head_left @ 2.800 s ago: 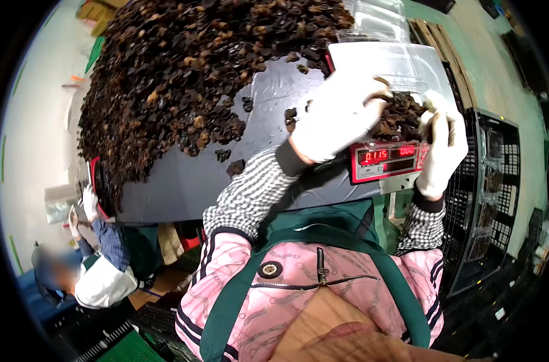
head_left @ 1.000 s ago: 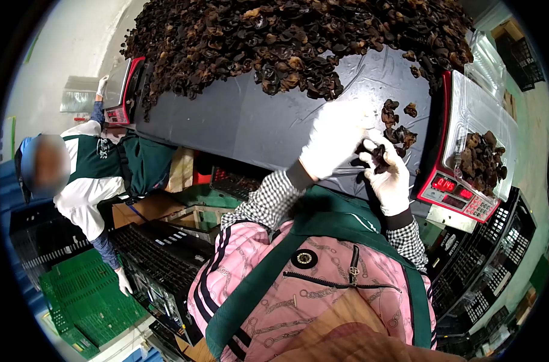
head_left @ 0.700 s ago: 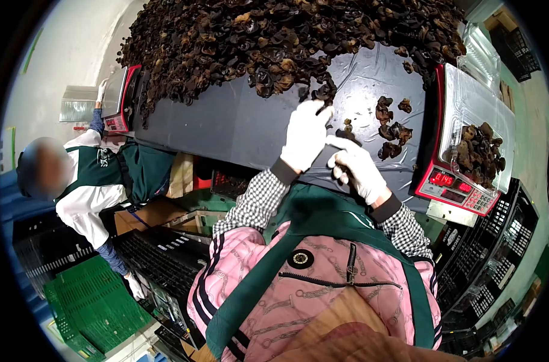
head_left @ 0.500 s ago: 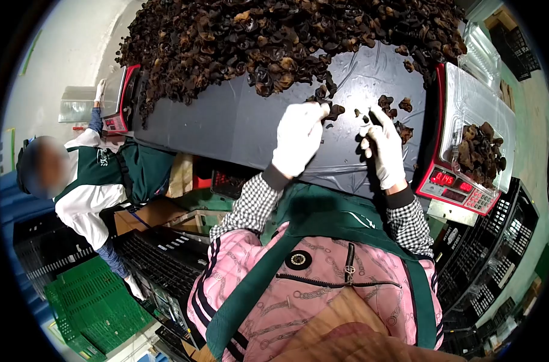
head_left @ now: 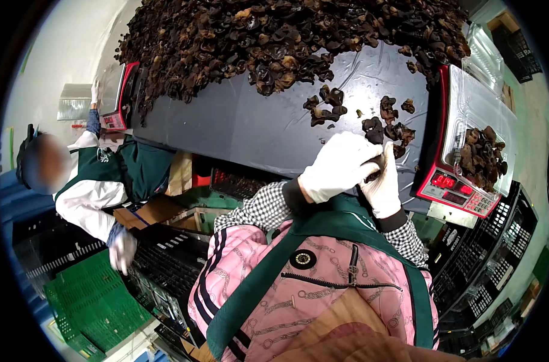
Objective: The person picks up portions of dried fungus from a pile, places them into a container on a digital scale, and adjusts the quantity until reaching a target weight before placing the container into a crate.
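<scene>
My left hand (head_left: 341, 168), in a white glove, reaches in over the near edge of the grey table. Its fingers meet those of my right hand (head_left: 383, 188), also gloved, around a small dark fungus piece (head_left: 373, 175), mostly hidden between them. Just beyond the fingertips lie loose dark fungus pieces (head_left: 401, 131). Another small cluster (head_left: 325, 107) rests farther left. Right of my hands, a red scale (head_left: 454, 192) carries a clear plastic tray with fungus (head_left: 482, 158) in it.
A large heap of dark fungus (head_left: 226, 45) covers the back of the grey table (head_left: 214, 117). At left, a co-worker (head_left: 93, 175) is beside a second red scale (head_left: 118, 111). Green crates (head_left: 93, 301) stand at lower left, black crates (head_left: 485, 247) at right. Clear trays (head_left: 485, 57) are stacked behind the near scale.
My left hand has moved right and nearer, away from the small left cluster, to meet my right hand. The co-worker's lower hand has shifted up and left. Earlier, both my hands were at the scale.
</scene>
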`<state>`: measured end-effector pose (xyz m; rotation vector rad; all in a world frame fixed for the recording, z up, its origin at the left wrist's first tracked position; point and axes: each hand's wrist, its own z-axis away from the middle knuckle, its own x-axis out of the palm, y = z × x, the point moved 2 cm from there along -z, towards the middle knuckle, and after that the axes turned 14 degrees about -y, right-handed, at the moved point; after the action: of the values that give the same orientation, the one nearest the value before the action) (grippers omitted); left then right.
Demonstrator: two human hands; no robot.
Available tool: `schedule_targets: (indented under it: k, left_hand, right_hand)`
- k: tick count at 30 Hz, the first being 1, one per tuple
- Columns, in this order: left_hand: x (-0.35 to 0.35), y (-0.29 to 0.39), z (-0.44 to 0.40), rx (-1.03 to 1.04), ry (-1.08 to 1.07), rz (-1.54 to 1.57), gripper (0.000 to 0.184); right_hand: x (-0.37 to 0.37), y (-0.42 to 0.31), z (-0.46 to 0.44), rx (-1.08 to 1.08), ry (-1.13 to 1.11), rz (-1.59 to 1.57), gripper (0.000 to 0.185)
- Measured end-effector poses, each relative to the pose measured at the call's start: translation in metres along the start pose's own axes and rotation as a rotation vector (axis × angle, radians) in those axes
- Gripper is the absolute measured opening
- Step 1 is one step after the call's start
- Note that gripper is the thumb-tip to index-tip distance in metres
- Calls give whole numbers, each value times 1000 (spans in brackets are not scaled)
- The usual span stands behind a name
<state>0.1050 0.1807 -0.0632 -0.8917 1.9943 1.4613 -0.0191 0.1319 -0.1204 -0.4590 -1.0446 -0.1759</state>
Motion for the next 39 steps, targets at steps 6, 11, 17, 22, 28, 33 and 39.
schedule_targets:
  k: [6,11,17,22,28,33,39]
  left_hand:
    - [-40,-89,26,-326,278,-306,31]
    - [-43,-123,46,-451,111,-259,29]
    - [-42,-96,-5,-229,267,-466,17]
    - [-10,-114,-28,-265,134,-605,15]
    - [-4,-23,5,-248,-126,-270,8]
    - [-1,16,47,-118,62,-231,24]
    - [-29,-50,77,-531,304,-95,26]
  right_hand:
    - [-16,3,4,137,-139,142,25]
    - [-10,7,6,196,-122,176,26]
    - [-7,11,5,228,-153,185,27]
    - [-9,9,8,164,-225,189,39]
    - [-3,5,15,49,-213,185,50]
    - [-22,7,22,108,-222,380,39]
    - [-26,9,26,133,-117,242,28]
